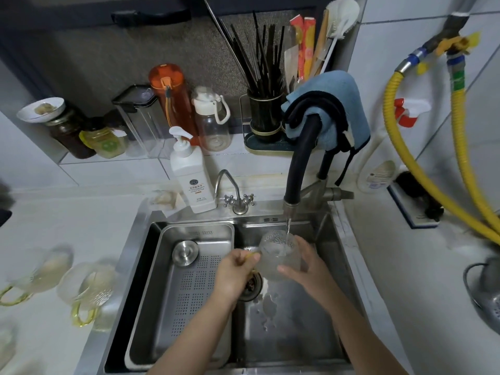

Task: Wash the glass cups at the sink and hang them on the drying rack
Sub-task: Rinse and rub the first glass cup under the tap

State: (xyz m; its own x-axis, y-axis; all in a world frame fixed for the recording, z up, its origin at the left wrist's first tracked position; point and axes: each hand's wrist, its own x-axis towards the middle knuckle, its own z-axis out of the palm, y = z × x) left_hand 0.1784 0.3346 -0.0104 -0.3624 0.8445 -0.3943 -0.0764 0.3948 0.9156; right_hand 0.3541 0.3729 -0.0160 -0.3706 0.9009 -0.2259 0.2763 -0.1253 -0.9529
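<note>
A textured glass cup (278, 251) with a yellow handle is held over the steel sink (292, 334), under a thin stream of water from the black faucet spout (297, 169). My left hand (235, 272) grips the cup's yellow handle. My right hand (308, 262) wraps around the cup's right side. Two more glass cups with yellow handles lie on the white counter at left, one at the edge (38, 272) and one nearer the sink (89, 288). No drying rack is visible.
A perforated steel tray (189, 293) with a round lid fills the sink's left half. A soap bottle (192, 174) and small tap (232, 190) stand behind the sink. Bottles, jars and a chopstick holder (263, 115) line the back ledge. A colander (487, 290) sits at right.
</note>
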